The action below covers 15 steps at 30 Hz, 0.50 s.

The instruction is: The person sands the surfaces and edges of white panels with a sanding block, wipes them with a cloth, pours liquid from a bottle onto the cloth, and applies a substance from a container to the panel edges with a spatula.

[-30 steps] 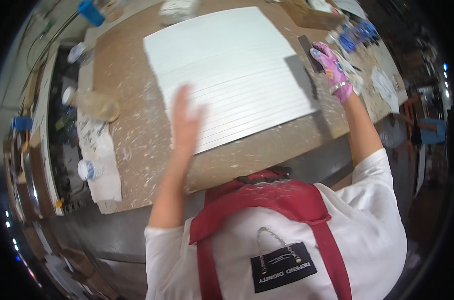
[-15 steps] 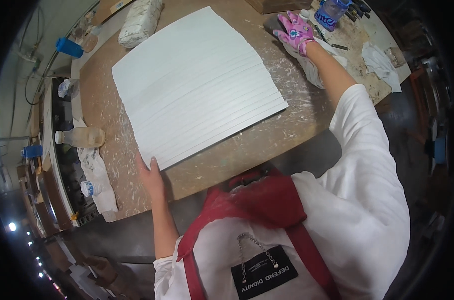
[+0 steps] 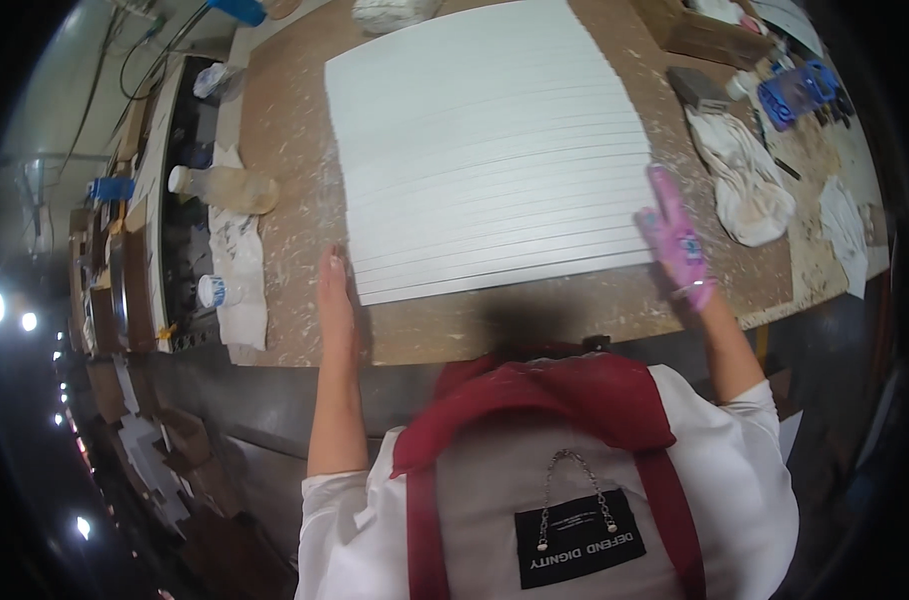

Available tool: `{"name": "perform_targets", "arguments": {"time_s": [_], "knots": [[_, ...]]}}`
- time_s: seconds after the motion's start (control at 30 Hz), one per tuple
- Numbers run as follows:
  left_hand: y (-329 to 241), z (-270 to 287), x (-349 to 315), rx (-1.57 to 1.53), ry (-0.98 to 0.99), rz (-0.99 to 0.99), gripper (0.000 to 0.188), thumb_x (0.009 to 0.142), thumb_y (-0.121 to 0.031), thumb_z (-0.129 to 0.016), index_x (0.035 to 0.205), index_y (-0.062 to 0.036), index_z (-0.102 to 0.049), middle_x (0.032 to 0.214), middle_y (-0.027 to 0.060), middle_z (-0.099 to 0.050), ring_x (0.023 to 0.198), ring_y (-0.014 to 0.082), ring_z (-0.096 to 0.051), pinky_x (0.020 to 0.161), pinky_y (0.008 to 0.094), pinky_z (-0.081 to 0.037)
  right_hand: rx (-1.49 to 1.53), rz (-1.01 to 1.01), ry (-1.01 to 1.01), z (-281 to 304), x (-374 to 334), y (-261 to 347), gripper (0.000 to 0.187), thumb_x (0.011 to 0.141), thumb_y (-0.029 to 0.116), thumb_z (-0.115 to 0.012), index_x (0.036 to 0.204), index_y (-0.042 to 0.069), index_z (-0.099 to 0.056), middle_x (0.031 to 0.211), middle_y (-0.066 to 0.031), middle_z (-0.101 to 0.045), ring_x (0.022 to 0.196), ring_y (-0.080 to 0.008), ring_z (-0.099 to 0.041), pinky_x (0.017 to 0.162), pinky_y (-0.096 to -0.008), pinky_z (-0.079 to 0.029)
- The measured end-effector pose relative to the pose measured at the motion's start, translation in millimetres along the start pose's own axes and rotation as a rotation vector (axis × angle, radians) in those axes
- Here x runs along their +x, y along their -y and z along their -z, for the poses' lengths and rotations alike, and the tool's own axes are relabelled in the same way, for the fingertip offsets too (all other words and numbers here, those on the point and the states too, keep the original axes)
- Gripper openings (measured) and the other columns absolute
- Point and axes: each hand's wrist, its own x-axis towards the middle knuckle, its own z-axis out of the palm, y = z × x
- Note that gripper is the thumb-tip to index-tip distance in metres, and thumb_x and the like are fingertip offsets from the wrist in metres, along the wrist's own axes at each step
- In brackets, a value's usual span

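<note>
Fanned white sheets (image 3: 485,160) lie stacked on the brown worktable, their near edges stepped in several parallel lines. My bare left hand (image 3: 338,290) is upright against the lower left side of the stack, fingers stretched out and holding nothing. At the opposite side, my right hand (image 3: 681,245) wears a pink patterned glove. Its thumb and fingers are apart, and the tips meet the right edge of the sheets. A dark grey block (image 3: 698,89) rests beyond the right hand, above a crumpled white cloth (image 3: 740,175).
A cloudy bottle (image 3: 230,188) lies on white cloth (image 3: 239,265) at left, near a small white-and-blue container (image 3: 213,291). A wrapped white bundle (image 3: 395,14) is at the back. Far right hold a cardboard box (image 3: 700,35), a blue jug (image 3: 797,95) and another cloth (image 3: 843,235).
My gloved right hand has left the grey block and come back to the right edge of the sheets. The left hand stays at the left edge. The view has shifted and turned.
</note>
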Motion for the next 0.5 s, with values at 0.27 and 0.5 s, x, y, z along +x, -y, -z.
{"name": "perform_targets", "arguments": {"time_s": [0.27,0.5], "knots": [[-63.9,6.0,131.6,0.237,-0.031,-0.336,0.052,0.102,-0.032,-0.044,0.143,-0.0008,-0.042,0.143,0.0170,-0.047,0.133,0.0279,-0.044,0.111,0.0373,-0.032,-0.168,0.304,-0.146,27.3,148.7,19.6,0.059,0.097,0.034,-0.051,0.144,0.001,-0.038,0.148,-0.0188,-0.041,0.140,-0.0329,-0.036,0.115,-0.0386,-0.029],[-105.3,-80.3,272.2,0.892,-0.008,-0.934,0.051,0.096,-0.029,-0.055,0.136,0.0014,-0.047,0.140,0.0247,-0.048,0.130,0.0400,-0.044,0.111,0.0437,-0.032,-0.637,0.297,-0.016,-56.2,317.3,55.3,0.059,0.096,0.039,-0.051,0.146,0.010,-0.037,0.151,-0.0182,-0.036,0.141,-0.0323,-0.034,0.116,-0.0403,-0.030]]}}
